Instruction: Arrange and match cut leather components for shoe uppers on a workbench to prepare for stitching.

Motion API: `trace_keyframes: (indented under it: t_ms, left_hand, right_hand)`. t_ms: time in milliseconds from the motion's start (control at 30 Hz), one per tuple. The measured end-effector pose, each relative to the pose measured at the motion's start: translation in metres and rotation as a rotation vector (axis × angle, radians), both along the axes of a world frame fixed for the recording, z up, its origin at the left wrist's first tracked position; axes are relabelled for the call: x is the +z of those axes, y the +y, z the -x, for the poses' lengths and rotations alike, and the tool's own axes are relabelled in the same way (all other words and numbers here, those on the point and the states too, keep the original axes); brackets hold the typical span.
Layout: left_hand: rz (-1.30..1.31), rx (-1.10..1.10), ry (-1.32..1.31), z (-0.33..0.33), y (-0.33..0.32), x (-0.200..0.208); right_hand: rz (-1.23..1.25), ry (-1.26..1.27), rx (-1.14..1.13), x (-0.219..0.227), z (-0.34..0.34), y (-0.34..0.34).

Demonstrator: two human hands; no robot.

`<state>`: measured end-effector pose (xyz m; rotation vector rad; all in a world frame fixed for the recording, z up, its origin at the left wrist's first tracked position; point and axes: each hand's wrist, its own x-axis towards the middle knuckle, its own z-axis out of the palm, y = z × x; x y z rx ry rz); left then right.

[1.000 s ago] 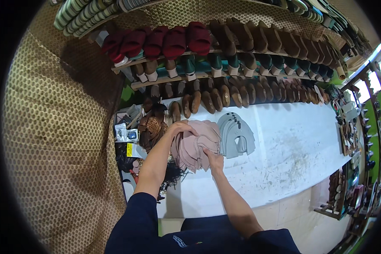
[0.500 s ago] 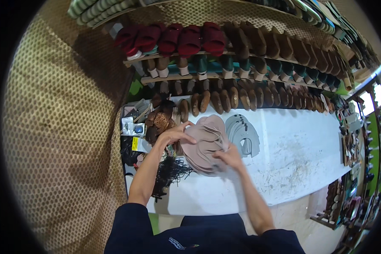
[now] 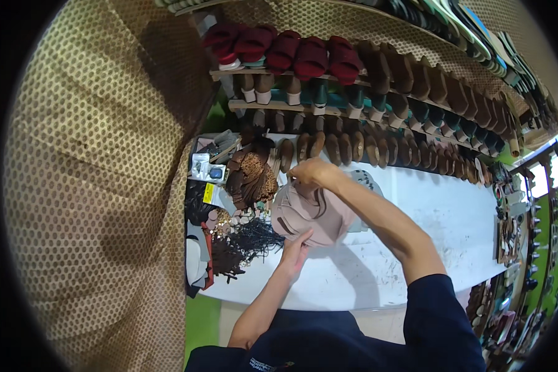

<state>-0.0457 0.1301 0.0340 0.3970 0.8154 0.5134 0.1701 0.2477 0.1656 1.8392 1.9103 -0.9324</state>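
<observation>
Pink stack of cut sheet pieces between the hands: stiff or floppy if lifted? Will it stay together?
Probably floppy: the pink stack is made of thin sheets, and some edges bow near the right hand. Likely to shift or fan out: the layers overlap unevenly and no binding shows. Unlikely to roll, since the pieces look broad and flat.

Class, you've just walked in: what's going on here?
A person's left hand grips the near edge of a stack of pink cut pieces; the right hand is at its far edge. Grey cut pieces lie on the white table to the right, partly hidden by the right forearm. Red slippers are racked behind.
</observation>
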Motion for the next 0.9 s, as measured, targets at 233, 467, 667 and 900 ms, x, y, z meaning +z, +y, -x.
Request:
trace_keyframes:
  t_ms: [233,467,667,900]
  left_hand:
    - [0.115,-0.036,0.387,0.053,-0.015,-0.023]
    - [-1.159,-0.439,0.741,0.07,-0.03,-0.023]
    - [-1.367,-0.63,0.779,0.042,-0.028,-0.019]
    - [-1.263,-0.814,1.008,0.015,-0.017,-0.02]
  right_hand:
    - [-0.505,0.229,0.122,-0.103,-0.003,-0.071]
    - [-0.592,0.322,0.291,-0.114,-0.009,-0.149]
    - [-0.648,0.338,0.214,-0.137,-0.008,-0.15]
    - [-0.677,0.192,-0.019,-0.096,-0.018,-0.087]
